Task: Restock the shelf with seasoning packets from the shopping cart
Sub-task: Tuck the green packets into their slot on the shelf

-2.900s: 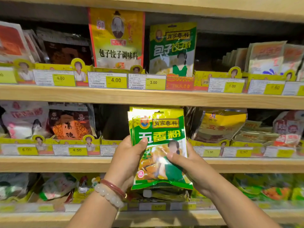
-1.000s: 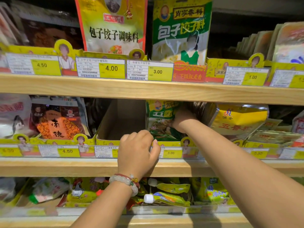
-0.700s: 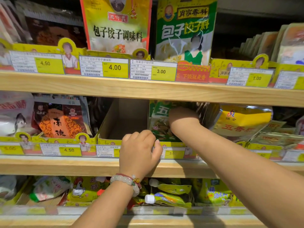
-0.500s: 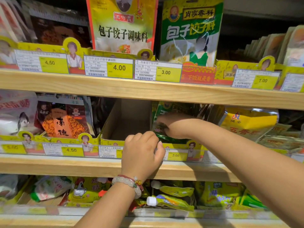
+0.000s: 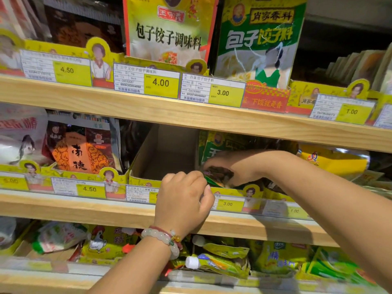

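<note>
Green seasoning packets (image 5: pixel 214 145) stand in a yellow-fronted slot on the middle shelf (image 5: pixel 74 206), just right of an empty cardboard tray (image 5: pixel 163 155). My right hand (image 5: pixel 233 165) reaches into that slot and grips the packets low down, fingers curled over their front, which hides most of them. With curled fingers, my left hand (image 5: pixel 183 200) holds the tray's yellow front lip (image 5: pixel 142 181) beside the packets. A bead bracelet sits on that wrist. The shopping cart is out of view.
Orange-and-brown packets (image 5: pixel 80 151) fill the slot left of the empty tray; yellow packets (image 5: pixel 333 162) lie to the right. The upper shelf (image 5: pixel 191 115) hangs low over the slot and carries tall pouches (image 5: pixel 258 41). Loose sachets (image 5: pixel 220 262) crowd the bottom shelf.
My right hand has slid from the top of the green packets down to their lower part inside the slot. My left hand has stayed on the tray's front lip.
</note>
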